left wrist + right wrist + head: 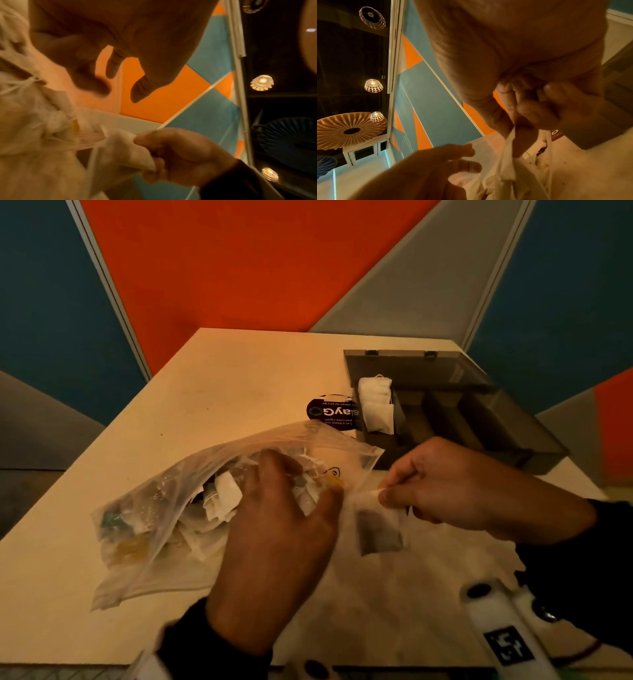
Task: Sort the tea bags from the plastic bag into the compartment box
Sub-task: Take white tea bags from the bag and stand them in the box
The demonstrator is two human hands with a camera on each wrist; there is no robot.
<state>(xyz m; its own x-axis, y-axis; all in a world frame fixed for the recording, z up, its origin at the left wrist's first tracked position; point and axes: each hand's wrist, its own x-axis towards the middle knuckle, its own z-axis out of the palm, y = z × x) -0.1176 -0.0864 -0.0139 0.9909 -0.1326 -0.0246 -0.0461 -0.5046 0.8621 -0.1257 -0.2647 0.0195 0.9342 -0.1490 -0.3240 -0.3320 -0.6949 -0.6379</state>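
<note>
A clear plastic bag (144, 529) stuffed with several tea bags lies on the table's left half, its mouth toward the right. My left hand (298, 487) reaches into that mouth with fingers (96, 83) spread and relaxed, holding nothing. Beside it, my right hand (385, 496) pinches the top of one tea bag (378, 530), which hangs just above the table with dark contents showing. The grey compartment box (507, 419) stands open at the back right. Its leftmost compartment holds white tea bags (375, 402); the other compartments look dark.
A round black sticker (327, 412) lies on the beige table (222, 378) left of the box. The box lid (411, 364) lies open behind it. Orange, blue and grey wall panels rise close behind the table's far edge.
</note>
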